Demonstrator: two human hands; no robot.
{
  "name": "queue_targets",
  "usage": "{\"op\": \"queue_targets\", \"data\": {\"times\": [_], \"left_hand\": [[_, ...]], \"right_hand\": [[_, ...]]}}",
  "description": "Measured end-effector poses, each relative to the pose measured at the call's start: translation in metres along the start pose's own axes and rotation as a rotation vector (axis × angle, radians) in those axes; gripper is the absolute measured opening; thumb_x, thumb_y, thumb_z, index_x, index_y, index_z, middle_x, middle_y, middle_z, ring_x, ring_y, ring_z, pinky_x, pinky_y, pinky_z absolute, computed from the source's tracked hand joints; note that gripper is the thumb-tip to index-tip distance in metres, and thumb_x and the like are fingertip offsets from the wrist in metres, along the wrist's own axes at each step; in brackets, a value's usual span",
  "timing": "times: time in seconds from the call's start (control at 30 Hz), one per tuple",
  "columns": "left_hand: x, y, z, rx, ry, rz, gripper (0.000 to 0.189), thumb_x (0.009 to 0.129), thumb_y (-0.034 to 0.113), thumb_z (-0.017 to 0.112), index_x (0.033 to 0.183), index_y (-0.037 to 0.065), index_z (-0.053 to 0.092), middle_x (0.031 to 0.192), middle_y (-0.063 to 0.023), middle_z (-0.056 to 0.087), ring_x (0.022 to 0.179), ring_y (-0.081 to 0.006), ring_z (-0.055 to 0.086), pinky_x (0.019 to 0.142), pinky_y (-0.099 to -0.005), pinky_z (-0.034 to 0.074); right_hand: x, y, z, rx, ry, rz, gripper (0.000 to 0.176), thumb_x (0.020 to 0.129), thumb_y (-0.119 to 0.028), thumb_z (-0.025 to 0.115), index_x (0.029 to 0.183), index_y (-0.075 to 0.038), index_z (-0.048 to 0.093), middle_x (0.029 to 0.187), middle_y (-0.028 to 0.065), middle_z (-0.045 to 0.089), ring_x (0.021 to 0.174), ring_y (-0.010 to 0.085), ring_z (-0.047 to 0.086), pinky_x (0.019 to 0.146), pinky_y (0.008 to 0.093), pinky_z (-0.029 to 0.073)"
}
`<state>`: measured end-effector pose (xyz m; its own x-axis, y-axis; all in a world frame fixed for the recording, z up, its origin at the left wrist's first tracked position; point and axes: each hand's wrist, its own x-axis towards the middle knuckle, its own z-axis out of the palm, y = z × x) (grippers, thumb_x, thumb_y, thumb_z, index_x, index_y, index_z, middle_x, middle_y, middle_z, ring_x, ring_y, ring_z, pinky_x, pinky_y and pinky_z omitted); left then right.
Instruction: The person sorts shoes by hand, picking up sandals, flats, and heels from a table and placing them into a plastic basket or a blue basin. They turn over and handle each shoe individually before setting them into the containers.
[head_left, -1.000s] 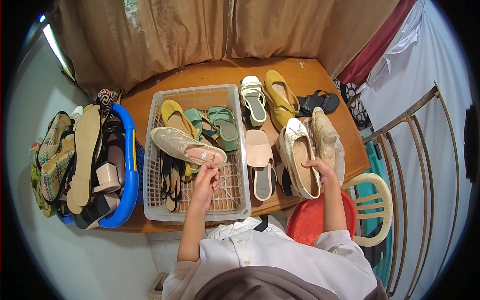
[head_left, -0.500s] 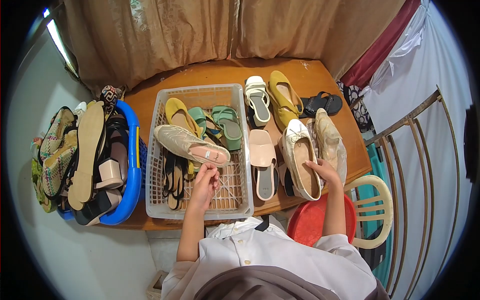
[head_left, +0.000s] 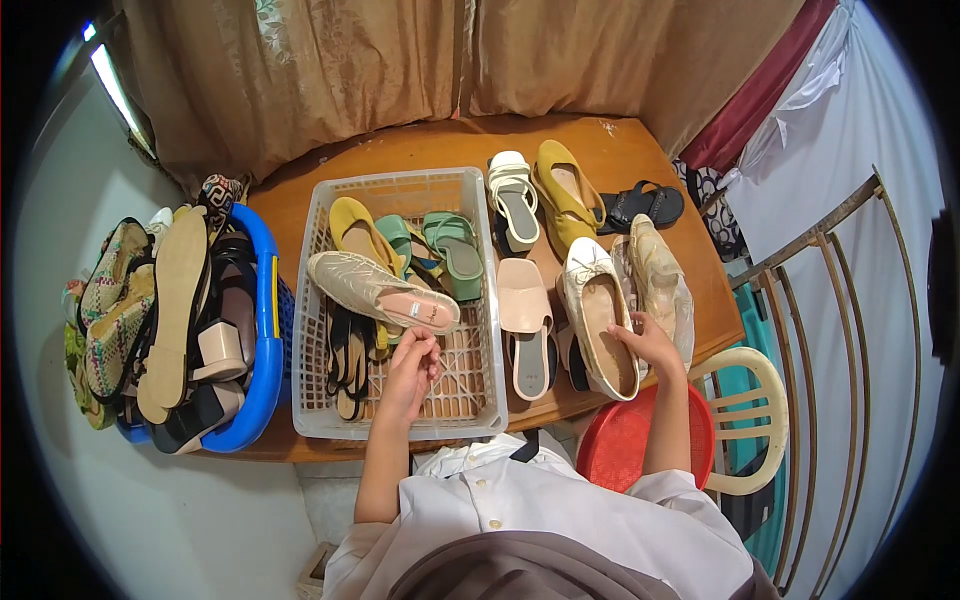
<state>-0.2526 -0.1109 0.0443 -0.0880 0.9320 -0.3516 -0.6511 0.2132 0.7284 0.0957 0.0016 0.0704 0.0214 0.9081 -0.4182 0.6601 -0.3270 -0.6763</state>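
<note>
My left hand (head_left: 407,376) is closed, its curled fingers at the heel edge of a beige slip-on mule (head_left: 365,283) with a pink insole. The mule lies slanted above the other shoes in a clear plastic basket (head_left: 303,390). My right hand (head_left: 652,347) grips the side of a white ballet flat (head_left: 588,290) with a bow, fingers over its inner edge. The flat's toe points away from me. Close by are a similar light shoe in clear plastic (head_left: 655,275) and a pink slide sandal (head_left: 525,300).
Yellow flats (head_left: 566,195), white strappy heels (head_left: 514,205) and a black sandal (head_left: 643,207) stand on the wooden table (head_left: 400,148). Green sandals (head_left: 455,255) lie in the clear basket. A blue basket (head_left: 268,345) of shoes is left; a red stool (head_left: 625,440) and metal rack (head_left: 830,240) are right.
My right hand and the white flat have shifted very slightly left. My left hand and the beige mule stay almost where they were.
</note>
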Motion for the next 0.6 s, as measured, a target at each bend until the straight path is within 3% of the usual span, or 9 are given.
{"op": "queue_targets", "data": {"times": [0.17, 0.27, 0.37, 0.47, 0.6], "left_hand": [[0.001, -0.002, -0.004, -0.011, -0.005, 0.006, 0.007, 0.088, 0.014, 0.048, 0.092, 0.009, 0.044, 0.072, -0.0006, 0.045, 0.060, -0.0096, 0.041, 0.056, -0.0225, 0.034], [0.001, -0.002, -0.002, -0.009, 0.008, 0.001, 0.006, 0.088, 0.014, 0.048, 0.092, 0.009, 0.045, 0.071, -0.0005, 0.044, 0.060, -0.0098, 0.041, 0.056, -0.0226, 0.033], [0.000, -0.001, -0.002, -0.017, 0.014, -0.004, 0.006, 0.088, 0.014, 0.048, 0.091, 0.009, 0.045, 0.070, -0.0004, 0.044, 0.059, -0.0098, 0.041, 0.056, -0.0228, 0.033], [0.000, -0.001, -0.004, -0.023, 0.030, 0.011, 0.006, 0.088, 0.014, 0.048, 0.091, 0.009, 0.045, 0.070, -0.0002, 0.044, 0.059, -0.0095, 0.041, 0.055, -0.0227, 0.033], [-0.003, 0.001, -0.006, -0.026, 0.044, 0.021, 0.006, 0.088, 0.014, 0.048, 0.090, 0.009, 0.046, 0.070, 0.0001, 0.044, 0.059, -0.0092, 0.040, 0.056, -0.0226, 0.033]], "right_hand": [[0.016, 0.011, 0.004, -0.045, -0.064, 0.039, 0.079, 0.066, -0.041, 0.075, 0.118, 0.010, 0.046, 0.094, 0.0179, 0.062, 0.080, 0.0190, 0.061, 0.070, 0.0287, 0.048], [0.030, 0.025, 0.007, 0.157, -0.198, 0.023, 0.071, 0.066, -0.038, 0.076, 0.112, 0.011, 0.051, 0.092, 0.0162, 0.063, 0.080, 0.0189, 0.061, 0.070, 0.0276, 0.048], [0.018, -0.002, 0.006, -0.026, -0.193, 0.075, 0.063, 0.066, -0.034, 0.076, 0.107, 0.010, 0.055, 0.089, 0.0140, 0.063, 0.080, 0.0178, 0.061, 0.071, 0.0269, 0.047], [0.031, 0.011, 0.011, 0.107, -0.249, -0.009, 0.059, 0.068, -0.030, 0.075, 0.107, 0.009, 0.054, 0.091, 0.0133, 0.063, 0.081, 0.0167, 0.061, 0.072, 0.0267, 0.047], [0.009, -0.019, 0.012, 0.277, -0.259, -0.034, 0.055, 0.072, -0.023, 0.072, 0.113, 0.007, 0.050, 0.097, 0.0130, 0.062, 0.085, 0.0161, 0.060, 0.075, 0.0277, 0.048]]}}
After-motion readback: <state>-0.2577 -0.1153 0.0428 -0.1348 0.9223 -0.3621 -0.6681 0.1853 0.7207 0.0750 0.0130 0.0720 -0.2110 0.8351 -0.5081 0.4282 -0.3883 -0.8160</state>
